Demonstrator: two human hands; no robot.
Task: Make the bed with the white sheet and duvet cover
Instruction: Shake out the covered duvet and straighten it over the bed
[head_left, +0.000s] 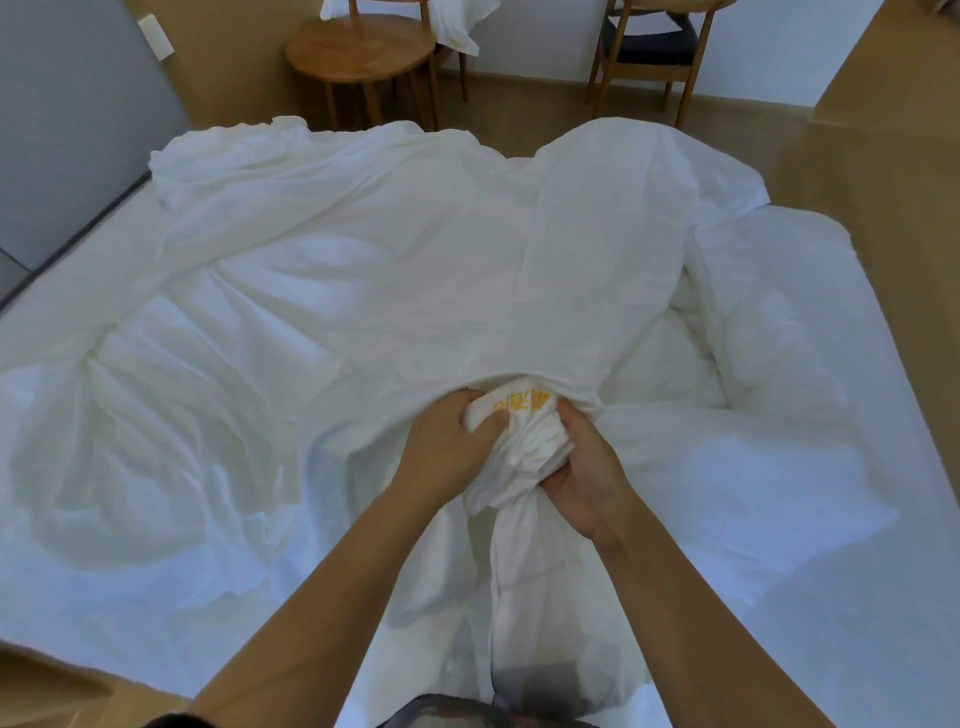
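Note:
A crumpled white duvet cover (395, 270) lies spread over most of the bed. Its near edge is lifted in the middle, over a bunched corner of the white duvet (530, 441) with a yellow-printed label. My left hand (452, 441) grips the label end of that bunch just under the cover's edge. My right hand (587, 467) grips the gathered duvet fabric from the right side. More of the duvet (769, 332) is heaped at the right of the bed. The white sheet (831, 597) shows on the mattress at the near right.
A round wooden side table (358, 52) and a wooden chair (649, 47) stand beyond the far end of the bed. White cloth (457, 26) hangs over another chair at the back. A grey wall panel (67, 130) runs along the left. Tan floor (909, 234) lies to the right.

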